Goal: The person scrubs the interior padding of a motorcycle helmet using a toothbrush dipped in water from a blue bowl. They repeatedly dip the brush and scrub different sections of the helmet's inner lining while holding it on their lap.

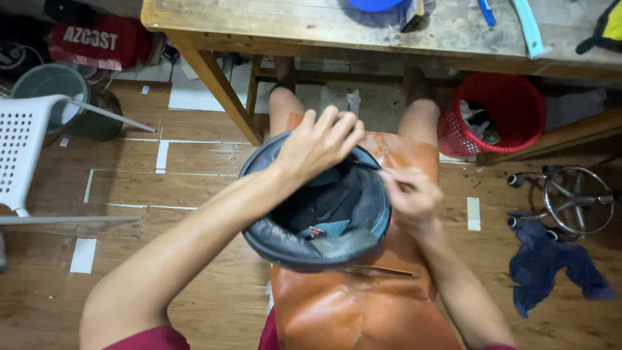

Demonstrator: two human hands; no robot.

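A dark helmet [285, 243] lies upside down on my lap, its padded lining facing up. My left hand [317, 139] grips the far rim of the helmet, fingers curled over the edge. My right hand [411, 194] is at the helmet's right rim, fingers pinched on something thin that I cannot make out. Under the helmet, an orange leather apron [363, 304] covers my lap and legs.
A wooden workbench [311, 26] stands ahead, with a blue object and tools on it. A red mesh waste basket [495, 110] sits under its right side. A white plastic chair [26, 142] is at left, a chair base on casters [573, 198] and a blue rag [557, 266] at right.
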